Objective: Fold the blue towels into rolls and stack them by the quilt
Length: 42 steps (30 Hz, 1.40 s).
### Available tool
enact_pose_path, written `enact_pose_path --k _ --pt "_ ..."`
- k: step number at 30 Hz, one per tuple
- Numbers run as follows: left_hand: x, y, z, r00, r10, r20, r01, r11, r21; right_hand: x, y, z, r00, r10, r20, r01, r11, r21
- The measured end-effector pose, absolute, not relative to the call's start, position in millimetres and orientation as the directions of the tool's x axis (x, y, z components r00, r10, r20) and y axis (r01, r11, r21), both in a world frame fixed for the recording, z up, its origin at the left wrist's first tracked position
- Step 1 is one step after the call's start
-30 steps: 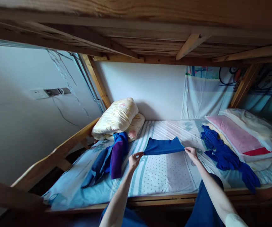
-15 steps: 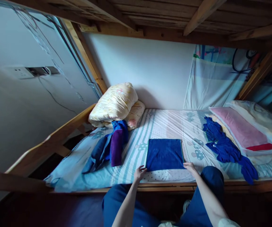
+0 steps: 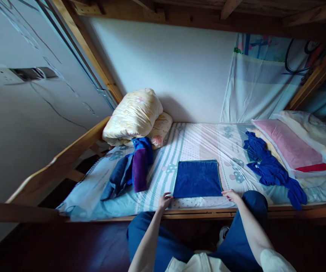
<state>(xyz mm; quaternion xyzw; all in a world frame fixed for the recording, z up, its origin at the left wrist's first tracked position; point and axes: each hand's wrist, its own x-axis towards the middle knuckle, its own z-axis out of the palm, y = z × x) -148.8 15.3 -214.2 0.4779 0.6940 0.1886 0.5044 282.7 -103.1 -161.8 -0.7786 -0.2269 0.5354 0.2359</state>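
Note:
A blue cloth (image 3: pixel 197 179) lies flat as a rectangle on the patterned bed sheet (image 3: pixel 199 145), near the bed's front edge. At its near left corner is my left hand (image 3: pixel 165 200), with thumb and fingers closed on the cloth's edge. The near right corner is pinched by my right hand (image 3: pixel 231 195). To the left lie a rolled purple cloth (image 3: pixel 139 170) and dark blue cloths (image 3: pixel 116 177). A crumpled pile of blue cloth (image 3: pixel 267 166) rests on the right side of the bed.
A folded cream quilt (image 3: pixel 134 115) sits at the back left. Pink pillow (image 3: pixel 290 145) in a clear cover lies on the right. A wooden rail (image 3: pixel 55 162) borders the left end, and bunk beams (image 3: pixel 191 19) run overhead.
The view has tilted down slightly. Both hands remain at the blue cloth's near corners, and its near edge looks straighter.

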Motion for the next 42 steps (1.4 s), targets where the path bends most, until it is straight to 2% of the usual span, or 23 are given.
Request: enact_pose_path --k 11,21,27,32,38,42 --pt "-158.4 0.4 -207.9 0.114 0.860 -0.497 0.590 0.344 0.731 284.8 -105.7 -148.2 0.156 0.563 -0.812 0.264 -0.816 -0.515" --pt "-157.4 20.1 -191.0 0.266 0.789 -0.553 0.451 0.405 0.795 285.1 -96.9 -152.1 0.195 0.666 -0.720 0.167 -0.746 -0.645" --pt "-139.9 55.3 -198.8 0.243 0.792 -0.560 0.364 0.461 0.809 296.8 -86.8 -148.8 0.180 0.700 -0.691 0.086 -0.711 -0.698" --pt "-121.3 89.5 -202.5 0.184 0.803 -0.567 0.300 0.503 0.810 307.3 -56.6 -155.8 0.148 0.734 -0.663 0.132 -0.679 -0.722" --pt "-97.0 133.4 -205.1 0.101 0.864 -0.494 0.233 0.462 0.856 311.3 -1.8 -181.5 0.238 0.801 -0.549 0.100 -0.582 -0.807" --pt "-82.5 156.4 -206.6 0.075 0.874 -0.481 0.193 0.460 0.867 313.8 30.7 -198.9 0.310 0.812 -0.495 0.172 -0.560 -0.810"
